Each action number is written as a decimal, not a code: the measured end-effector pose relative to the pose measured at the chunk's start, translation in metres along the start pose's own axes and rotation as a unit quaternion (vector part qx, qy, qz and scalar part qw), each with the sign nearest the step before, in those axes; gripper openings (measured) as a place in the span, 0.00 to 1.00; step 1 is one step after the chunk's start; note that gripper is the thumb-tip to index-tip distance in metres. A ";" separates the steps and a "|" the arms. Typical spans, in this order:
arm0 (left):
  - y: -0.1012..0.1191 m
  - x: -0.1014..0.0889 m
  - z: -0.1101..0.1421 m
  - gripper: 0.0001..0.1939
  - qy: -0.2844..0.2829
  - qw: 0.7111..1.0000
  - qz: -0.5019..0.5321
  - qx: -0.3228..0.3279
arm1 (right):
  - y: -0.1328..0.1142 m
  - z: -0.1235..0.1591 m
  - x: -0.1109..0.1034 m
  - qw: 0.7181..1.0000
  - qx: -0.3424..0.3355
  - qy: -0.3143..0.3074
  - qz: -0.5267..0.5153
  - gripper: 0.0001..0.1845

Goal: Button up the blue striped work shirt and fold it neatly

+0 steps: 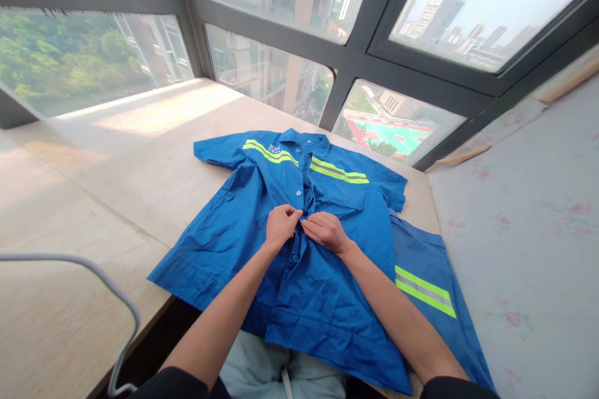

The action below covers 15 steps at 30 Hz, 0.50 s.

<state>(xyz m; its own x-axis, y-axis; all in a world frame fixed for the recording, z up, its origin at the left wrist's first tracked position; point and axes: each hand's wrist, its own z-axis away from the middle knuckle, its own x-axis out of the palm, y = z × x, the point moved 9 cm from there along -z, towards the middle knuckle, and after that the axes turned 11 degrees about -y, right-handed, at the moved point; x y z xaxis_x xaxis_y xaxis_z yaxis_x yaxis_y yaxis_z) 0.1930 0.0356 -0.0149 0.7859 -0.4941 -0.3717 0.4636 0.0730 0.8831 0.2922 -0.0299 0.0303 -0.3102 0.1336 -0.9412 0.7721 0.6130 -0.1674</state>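
Note:
A blue short-sleeved work shirt (346, 274) with yellow-green reflective stripes lies spread face up, its collar toward the window and its hem hanging over the near edge. At the middle of the front placket, my left hand (282, 224) pinches the shirt's edge by a button. Close beside it, my right hand (327, 232) has its fingers closed on the other front edge. The fingertips of both hands almost meet. One button (298, 193) shows above my hands and a lower button (295, 258) below them. What lies between my fingertips is mostly hidden.
Under the shirt's right side lies another blue garment (421, 255) with a reflective band. Both rest on a pale stone ledge (116, 181) below dark-framed windows (276, 25). A grey cable (93, 268) loops at the left. A flower-patterned wall (524, 230) borders the right.

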 end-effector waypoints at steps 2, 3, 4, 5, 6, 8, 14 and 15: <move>0.000 0.001 0.000 0.13 -0.005 1.000 -0.008 -0.005 | 0.001 -0.001 0.001 1.000 -0.003 -0.001 -0.007 0.15; 0.002 0.000 0.001 0.13 -0.005 1.000 -0.015 -0.005 | 0.001 -0.001 0.001 1.000 -0.006 -0.003 -0.011 0.15; 0.003 0.000 0.001 0.13 -0.003 1.000 -0.024 -0.003 | 0.001 -0.001 0.002 1.000 -0.010 -0.005 -0.017 0.15; 0.005 -0.001 0.002 0.13 -0.002 0.999 -0.033 0.000 | 0.001 -0.002 0.003 1.000 -0.014 -0.008 -0.024 0.14; 0.006 -0.001 0.003 0.13 0.000 0.999 -0.042 0.003 | 0.001 -0.002 0.003 0.999 -0.017 -0.008 -0.034 0.14; 0.008 -0.002 0.004 0.13 0.002 0.999 -0.052 0.008 | 0.002 -0.001 0.001 0.998 -0.018 0.002 -0.060 0.12; 0.010 -0.008 0.009 0.05 0.070 0.990 -0.096 0.080 | 0.012 0.000 -0.004 0.986 0.021 0.033 -0.163 0.09; 0.011 -0.008 0.012 0.05 0.081 0.986 -0.106 0.097 | 0.014 0.000 -0.003 0.984 0.032 0.031 -0.175 0.09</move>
<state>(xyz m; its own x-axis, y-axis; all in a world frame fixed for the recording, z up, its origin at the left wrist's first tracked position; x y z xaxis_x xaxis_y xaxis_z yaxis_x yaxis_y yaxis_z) 0.1866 0.0303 0.0012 0.7422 -0.3346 -0.5807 0.5495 -0.1922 0.8131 0.3043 -0.0218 0.0311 -0.5947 -0.0285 -0.8034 0.6449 0.5798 -0.4979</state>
